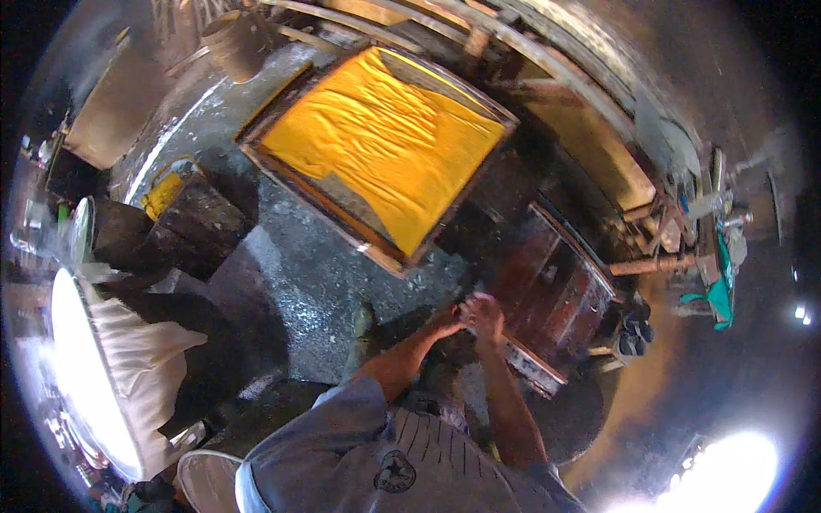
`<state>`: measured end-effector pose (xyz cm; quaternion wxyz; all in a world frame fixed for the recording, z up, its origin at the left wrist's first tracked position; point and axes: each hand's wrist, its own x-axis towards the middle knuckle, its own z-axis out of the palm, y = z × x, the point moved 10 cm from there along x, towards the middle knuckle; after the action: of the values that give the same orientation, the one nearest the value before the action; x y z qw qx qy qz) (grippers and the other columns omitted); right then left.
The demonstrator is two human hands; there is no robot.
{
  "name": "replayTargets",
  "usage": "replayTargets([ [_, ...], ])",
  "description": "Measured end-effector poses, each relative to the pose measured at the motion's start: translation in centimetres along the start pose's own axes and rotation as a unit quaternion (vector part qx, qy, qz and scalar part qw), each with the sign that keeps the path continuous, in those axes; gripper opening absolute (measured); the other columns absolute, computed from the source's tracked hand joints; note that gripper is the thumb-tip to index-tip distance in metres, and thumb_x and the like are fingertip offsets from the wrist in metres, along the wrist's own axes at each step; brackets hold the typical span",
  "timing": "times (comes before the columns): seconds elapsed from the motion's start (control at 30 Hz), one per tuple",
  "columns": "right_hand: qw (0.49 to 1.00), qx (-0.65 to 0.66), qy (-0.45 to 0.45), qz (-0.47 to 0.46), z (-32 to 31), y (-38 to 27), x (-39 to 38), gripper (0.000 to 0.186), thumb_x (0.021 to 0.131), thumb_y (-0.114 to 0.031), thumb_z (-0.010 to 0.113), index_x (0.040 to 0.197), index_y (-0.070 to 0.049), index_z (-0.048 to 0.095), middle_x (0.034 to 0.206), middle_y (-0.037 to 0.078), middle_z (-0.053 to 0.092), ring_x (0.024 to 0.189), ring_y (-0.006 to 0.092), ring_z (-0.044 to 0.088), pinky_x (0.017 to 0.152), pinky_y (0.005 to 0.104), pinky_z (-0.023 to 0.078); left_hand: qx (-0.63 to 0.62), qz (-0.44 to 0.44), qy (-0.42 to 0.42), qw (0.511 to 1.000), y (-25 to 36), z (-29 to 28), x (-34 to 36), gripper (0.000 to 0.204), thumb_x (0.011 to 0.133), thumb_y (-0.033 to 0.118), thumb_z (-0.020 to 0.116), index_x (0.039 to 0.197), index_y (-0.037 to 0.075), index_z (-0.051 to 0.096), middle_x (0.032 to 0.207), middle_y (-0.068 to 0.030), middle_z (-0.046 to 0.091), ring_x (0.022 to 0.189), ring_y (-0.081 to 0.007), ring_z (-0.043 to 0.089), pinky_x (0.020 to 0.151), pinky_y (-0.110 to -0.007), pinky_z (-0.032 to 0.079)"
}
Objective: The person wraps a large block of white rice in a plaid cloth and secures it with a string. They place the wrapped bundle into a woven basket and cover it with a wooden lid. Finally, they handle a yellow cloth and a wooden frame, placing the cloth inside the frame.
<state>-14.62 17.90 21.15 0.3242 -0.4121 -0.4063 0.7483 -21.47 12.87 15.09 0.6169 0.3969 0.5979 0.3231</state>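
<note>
My left hand [449,319] and my right hand [484,315] come together at the near left corner of a dark reddish wooden board [552,286] with pale, worn edges. Both hands have their fingers curled close together, and what lies within them is too small and hidden to make out. Beyond them, a square wooden frame [389,263] holds wrinkled yellow cloth [380,145], with grey patches showing at two of its edges. Wet grey floor [308,282] shows between the frame and my arms.
Dark containers [192,227], one with something yellow, stand left. Cream cloth [145,359] hangs by a bright round rim at lower left. Planks [586,145] line the back right, near green cloth [718,299]. A bucket [227,47] stands at back left, dark objects [633,333] right of the board.
</note>
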Motion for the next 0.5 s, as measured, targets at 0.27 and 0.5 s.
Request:
replayTargets([
  [0.27,0.971,-0.186,0.112,0.104,20.7,4.9,6.7,0.079,0.077,-0.032,0.07,0.139,-0.021,0.023,0.14,0.009,0.033,0.128,0.0333,0.033,0.084,0.0605,0.041,-0.011,0.123,0.327,0.937,-25.3,-22.7,-23.2,0.037,0.078,0.033,0.067,0.105,0.008,0.063,0.092,-0.0076,0.063,0.079,-0.0174,0.061,0.069,-0.032,0.05],
  [0.5,0.97,-0.221,0.094,0.033,19.7,6.5,8.8,0.071,0.078,-0.015,0.065,0.138,-0.018,0.028,0.14,0.01,0.032,0.127,0.0325,0.034,0.09,0.0556,0.041,-0.288,0.014,0.589,0.755,-28.5,-41.9,-43.0,0.032,0.083,0.016,0.059,0.111,0.002,0.06,0.083,-0.0037,0.063,0.072,-0.0121,0.055,0.06,-0.029,0.044],
])
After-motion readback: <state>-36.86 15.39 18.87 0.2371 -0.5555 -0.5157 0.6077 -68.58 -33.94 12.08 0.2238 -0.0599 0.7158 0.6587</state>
